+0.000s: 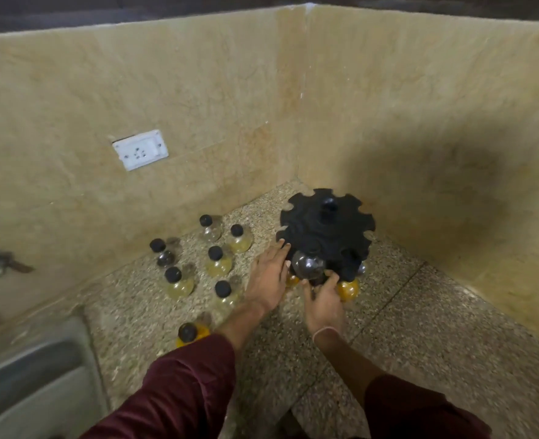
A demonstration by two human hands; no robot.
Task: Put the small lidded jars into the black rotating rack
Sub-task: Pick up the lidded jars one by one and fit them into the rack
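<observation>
Small round clear-glass jars with black lids — light, smooth, breakable; best pinched at the lid. About seven stand on the speckled stone tabletop at nine o'clock of the black notched rotating rack. Left hand spread, steadying the rack; right hand pinching a dark-filled jar at the rack's six o'clock notch; two amber jars hang alongside.

Jars and rack sitting mid-frame
Black notched rack is standing right of centre; black-lidded clear jars are standing upright in a cluster to its left.
</observation>
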